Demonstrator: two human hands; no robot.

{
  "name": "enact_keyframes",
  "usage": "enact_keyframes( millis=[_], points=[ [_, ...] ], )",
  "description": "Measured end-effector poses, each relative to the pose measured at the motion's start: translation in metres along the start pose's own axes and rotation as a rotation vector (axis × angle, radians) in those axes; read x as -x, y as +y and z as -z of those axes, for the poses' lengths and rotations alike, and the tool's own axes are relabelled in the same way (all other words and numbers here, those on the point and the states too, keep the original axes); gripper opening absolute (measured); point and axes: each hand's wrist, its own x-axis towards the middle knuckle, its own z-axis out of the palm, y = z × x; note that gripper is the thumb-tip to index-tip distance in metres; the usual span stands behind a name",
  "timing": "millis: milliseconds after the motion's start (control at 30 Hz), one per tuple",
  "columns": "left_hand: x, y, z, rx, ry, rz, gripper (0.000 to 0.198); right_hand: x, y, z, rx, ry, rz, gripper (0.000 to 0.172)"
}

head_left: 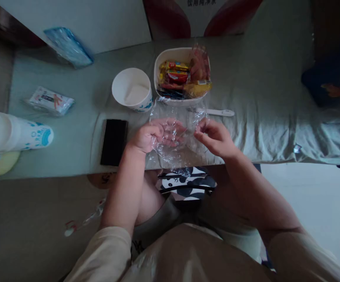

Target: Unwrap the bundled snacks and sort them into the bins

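One clear plastic film (184,147) is between the fingers: the right hand (215,137) pinches it narrowly, the left hand (158,135) shows extended fingers through it. Beyond these fingers stands a white tub (156,74) with packets (178,77).

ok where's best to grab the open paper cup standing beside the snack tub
Probably around the paper cup's outer wall just below the rim, coming from its left. It stands upright and mouth-up, and the snack tub sits close on its right, leaving less finger room there.
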Motion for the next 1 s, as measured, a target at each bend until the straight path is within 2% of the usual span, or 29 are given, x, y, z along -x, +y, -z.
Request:
enact_keyframes(
  millis=[100,167,300,367,400,467,533,600,667,733,867,1000],
  points=[
    [-0.003,0.005,0.004,-0.019,0.061,-0.010,0.053,-0.004,-0.002,0.007,-0.121,0.179,-0.040,0.027],
    [-0.005,0.009,0.006,-0.042,0.127,-0.038,0.049,-0.004,-0.003,0.014,-0.223,0.187,-0.141,0.024],
    [-0.011,0.008,0.005,-0.129,0.378,-0.173,0.028,0.001,-0.007,0.024,-0.308,-0.065,-0.349,0.023],
    [-0.015,0.003,0.006,-0.193,0.455,-0.234,0.021,0.002,-0.009,0.024,-0.294,-0.185,-0.345,0.026],
    [-0.017,0.001,0.008,-0.215,0.454,-0.258,0.022,0.002,-0.009,0.022,-0.288,-0.202,-0.319,0.027],
    [-0.020,-0.006,0.013,-0.213,0.397,-0.306,0.034,0.000,-0.008,0.018,-0.286,-0.115,-0.251,0.027],
    [-0.023,-0.013,0.019,-0.191,0.309,-0.347,0.054,-0.002,-0.004,0.015,-0.281,0.080,-0.178,0.029],
    [-0.025,-0.023,0.023,-0.219,0.230,-0.366,0.084,-0.005,0.001,0.012,-0.250,0.248,-0.123,0.031],
    [-0.026,-0.032,0.025,-0.286,0.185,-0.356,0.115,-0.006,0.005,0.011,-0.181,0.334,-0.126,0.032],
    [-0.026,-0.037,0.025,-0.340,0.177,-0.331,0.128,-0.006,0.007,0.013,-0.092,0.367,-0.180,0.031],
    [-0.021,-0.032,0.029,-0.341,0.201,-0.296,0.111,-0.004,0.008,0.021,0.016,0.341,-0.231,0.028],
    [-0.021,-0.028,0.033,-0.348,0.280,-0.327,0.075,-0.004,0.007,0.026,0.000,0.153,-0.268,0.028]
  ],
)
